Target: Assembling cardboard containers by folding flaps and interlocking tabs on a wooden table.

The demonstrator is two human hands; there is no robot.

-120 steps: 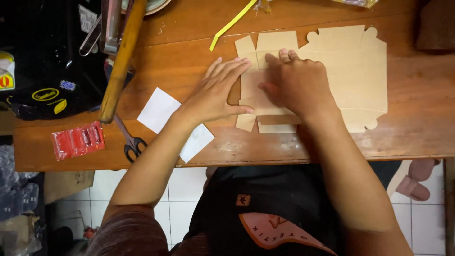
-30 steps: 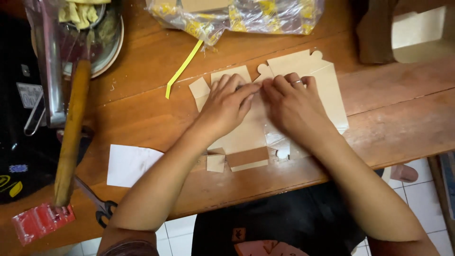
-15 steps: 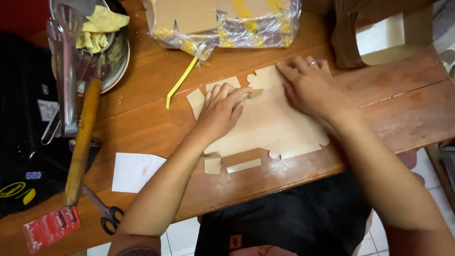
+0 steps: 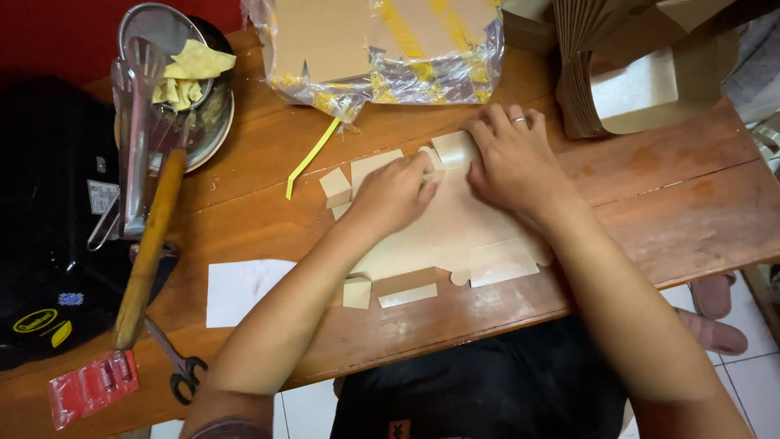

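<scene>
Head view is showing a flat brown cardboard box blank (image 4: 455,232) lying unfolded near the front edge of the wooden tabletop (image 4: 674,211), its flaps spread out flat. The left hand (image 4: 394,193) is pressing down on the blank's upper left part, fingers curled and flat against the card, its grip closed on nothing. The right hand (image 4: 516,162) is pressing on the far edge just beside it, a ring on one finger, fingertips pinching a small flap (image 4: 453,148) and bending it up.

Beyond the blank, a clear plastic bag (image 4: 382,49) is holding a stack of flat cardboard pieces bound with yellow tape, and a yellow strip (image 4: 313,156) is trailing from it. At the far right, a brown windowed box (image 4: 642,89) is standing against a stack of folded ones. On the far left, a metal strainer bowl (image 4: 191,106) is holding yellow wrappers, with a wooden-handled skimmer (image 4: 146,252) lying across it. A white paper sheet (image 4: 240,291), scissors (image 4: 180,367) and a red packet (image 4: 91,387) are lying near the front left.
</scene>
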